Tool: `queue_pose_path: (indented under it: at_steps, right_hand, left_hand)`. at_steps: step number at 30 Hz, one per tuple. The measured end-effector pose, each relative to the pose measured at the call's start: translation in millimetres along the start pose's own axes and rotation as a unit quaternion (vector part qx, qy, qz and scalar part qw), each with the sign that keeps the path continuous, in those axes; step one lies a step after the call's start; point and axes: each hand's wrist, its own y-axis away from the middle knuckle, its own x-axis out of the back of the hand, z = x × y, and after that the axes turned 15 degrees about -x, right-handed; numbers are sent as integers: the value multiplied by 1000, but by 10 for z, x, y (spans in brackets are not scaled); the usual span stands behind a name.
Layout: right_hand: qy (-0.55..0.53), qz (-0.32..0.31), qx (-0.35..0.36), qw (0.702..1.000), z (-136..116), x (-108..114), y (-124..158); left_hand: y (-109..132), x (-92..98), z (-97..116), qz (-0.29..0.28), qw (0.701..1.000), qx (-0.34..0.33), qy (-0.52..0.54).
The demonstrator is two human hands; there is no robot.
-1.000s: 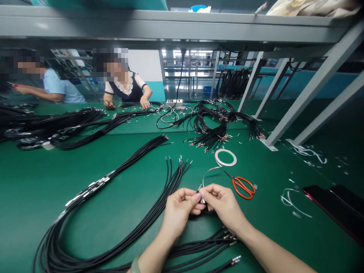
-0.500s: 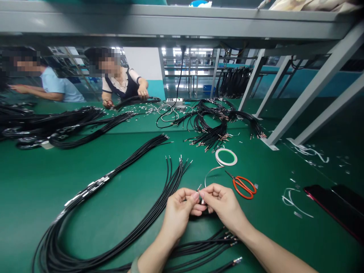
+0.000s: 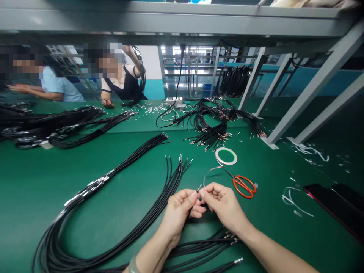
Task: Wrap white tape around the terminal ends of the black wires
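Note:
In front of me, my left hand [image 3: 183, 208] pinches a thin black cable [image 3: 199, 187] close to its metal tip, which points up between my hands. My right hand [image 3: 223, 204] meets it there, thumb and finger pressed together at the cable end. A narrow strip of tape [image 3: 209, 173] curves from the tape roll [image 3: 226, 156] down to the right fingers, which appear to grip it; its end is hidden. Orange-handled scissors [image 3: 243, 186] lie right of the roll. A looped bundle of black cables [image 3: 136, 155] lies to the left, and more cable ends [image 3: 204, 240] pass beneath my wrists.
Black cable piles lie at the far left [image 3: 51, 121] and far middle [image 3: 210, 125] of the green table [image 3: 133, 193]. Grey metal legs [image 3: 309, 91] stand on the right, near a dark phone-like object [image 3: 335, 208] and white scraps. Two people sit across the table.
My fingers have shifted slightly around the cable end, and the tape strip has bent a little. Across the table, one person has raised an arm, lifting a bundle of black cables.

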Motion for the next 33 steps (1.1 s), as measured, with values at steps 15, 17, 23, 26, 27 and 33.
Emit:
queue_pose_path:
  at_steps: [15,17,23,26,27,33]
  right_hand:
    - [-11,-4,-9,1000,-41,-22,10]
    - [-17,-4,-9,1000,-38,-27,9]
    - [-25,-6,-12,1000,-53,-15,9]
    - [-58,-21,-33,998,-52,-8,-1]
    - [-76,-28,-44,996,-48,-9,-6]
    - [-184,-53,-120,974,-27,-10,-54]
  left_hand:
    - [-6,18,-11,-35,998,16,46]
    - [-5,14,-10,-38,998,16,45]
    - [-1,2,8,-63,997,16,49]
    - [-2,12,5,-82,995,23,59]
    - [-3,16,3,-85,994,28,63]
    - [-17,39,0,-94,991,46,79]
